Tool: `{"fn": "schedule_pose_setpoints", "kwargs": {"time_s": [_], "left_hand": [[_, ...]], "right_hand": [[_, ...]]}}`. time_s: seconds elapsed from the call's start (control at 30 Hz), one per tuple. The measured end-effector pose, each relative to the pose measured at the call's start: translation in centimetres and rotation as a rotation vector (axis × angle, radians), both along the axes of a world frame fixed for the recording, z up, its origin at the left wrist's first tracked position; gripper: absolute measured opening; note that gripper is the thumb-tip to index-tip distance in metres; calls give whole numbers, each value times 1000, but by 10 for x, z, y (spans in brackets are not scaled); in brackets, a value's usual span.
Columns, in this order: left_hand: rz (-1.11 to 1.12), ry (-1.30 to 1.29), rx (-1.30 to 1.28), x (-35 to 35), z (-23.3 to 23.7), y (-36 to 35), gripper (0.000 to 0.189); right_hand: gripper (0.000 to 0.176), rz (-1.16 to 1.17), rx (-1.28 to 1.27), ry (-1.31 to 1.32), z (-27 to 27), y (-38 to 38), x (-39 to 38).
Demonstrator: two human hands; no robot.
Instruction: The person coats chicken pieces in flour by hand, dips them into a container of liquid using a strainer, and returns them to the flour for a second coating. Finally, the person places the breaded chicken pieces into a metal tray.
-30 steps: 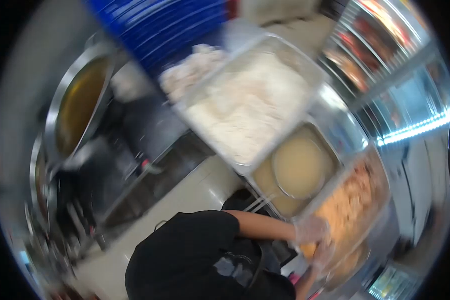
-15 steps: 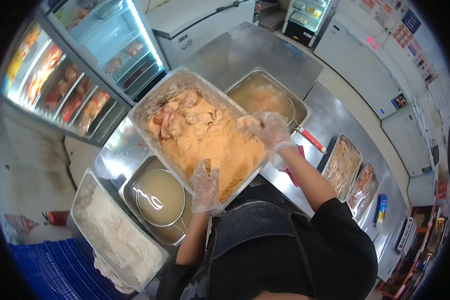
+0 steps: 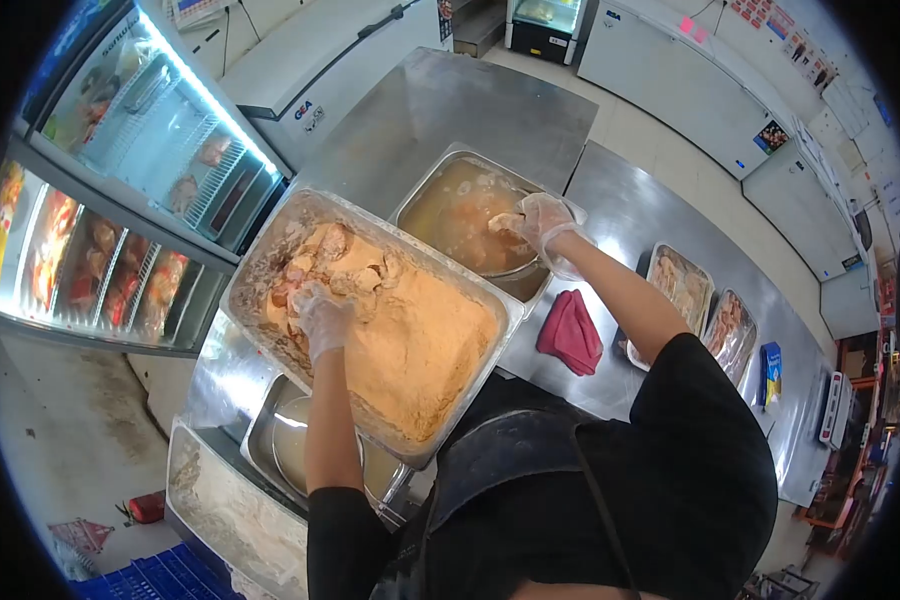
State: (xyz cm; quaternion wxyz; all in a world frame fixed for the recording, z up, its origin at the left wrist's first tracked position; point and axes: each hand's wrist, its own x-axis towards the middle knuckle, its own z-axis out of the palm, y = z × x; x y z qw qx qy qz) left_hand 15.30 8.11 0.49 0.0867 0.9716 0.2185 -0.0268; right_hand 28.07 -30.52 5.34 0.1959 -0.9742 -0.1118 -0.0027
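Observation:
In a transparent glove, my right hand point(image 3: 550, 228) is closed on a flour-coated chicken piece point(image 3: 506, 223), held over a metal pan point(image 3: 432, 190) of cloudy liquid. A round strainer sits in that pan with pale pieces in it. My left hand point(image 3: 325, 318), gloved too, reaches into a large metal tray point(image 3: 515, 308) of orange breading flour point(image 3: 420, 340). Its fingers close round raw chicken point(image 3: 292, 284) at the tray's far left end; the fingertips are partly hidden. Coated pieces point(image 3: 365, 278) lie beside that hand.
A pink cloth point(image 3: 571, 335) lies right of the tray. Two trays of wrapped meat point(image 3: 678, 285) stand further right. Below left are another pan of liquid point(image 3: 295, 440) and a tray of white flour point(image 3: 235, 510). A glass-door fridge point(image 3: 170, 150) borders the left.
My right hand has carried the chicken piece from above the flour to over the liquid pan. My left hand has moved to the raw chicken. The red strainer handle is now hidden.

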Motion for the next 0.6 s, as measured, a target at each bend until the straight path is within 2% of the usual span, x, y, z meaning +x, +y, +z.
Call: {"fn": "schedule_pose_setpoints", "kwargs": {"time_s": [0.07, 0.13, 0.17, 0.23, 0.27, 0.3, 0.33, 0.4, 0.47, 0.53, 0.6], "left_hand": [[42, -10, 129, 3, -8, -5, 75], [27, -54, 153, 0, -15, -9, 72], [14, -103, 177, -2, -18, -11, 70], [-42, -115, 239, -10, -22, -16, 67], [-74, -124, 307, -17, -24, -17, 65], [-21, -177, 156, -20, -39, -21, 65], [-19, -174, 160, -20, -38, -31, 65], [-64, -123, 313, -25, -38, -50, 73], [-114, -74, 117, -22, -75, -46, 81], [-49, -29, 42, -15, -69, -56, 84], [-1, -23, -7, -1, -60, -63, 83]], "right_hand": [[45, 8, -7, 31, 3, -2, 4], [44, 26, 48, 248, -3, -11, 18], [44, 7, 49, 246, -8, -16, 20], [31, 64, -211, -59, -8, -18, 19], [31, 52, -212, -54, -6, -20, 17], [28, 18, -113, -98, 3, -19, 16], [25, -8, -10, -139, 12, -15, 13], [25, 27, 11, -155, 25, -3, 4], [25, 107, 25, -166, 54, 20, -12], [28, 217, 70, -114, 85, 62, -44], [30, 347, 276, 13, 63, 91, -64]]}}
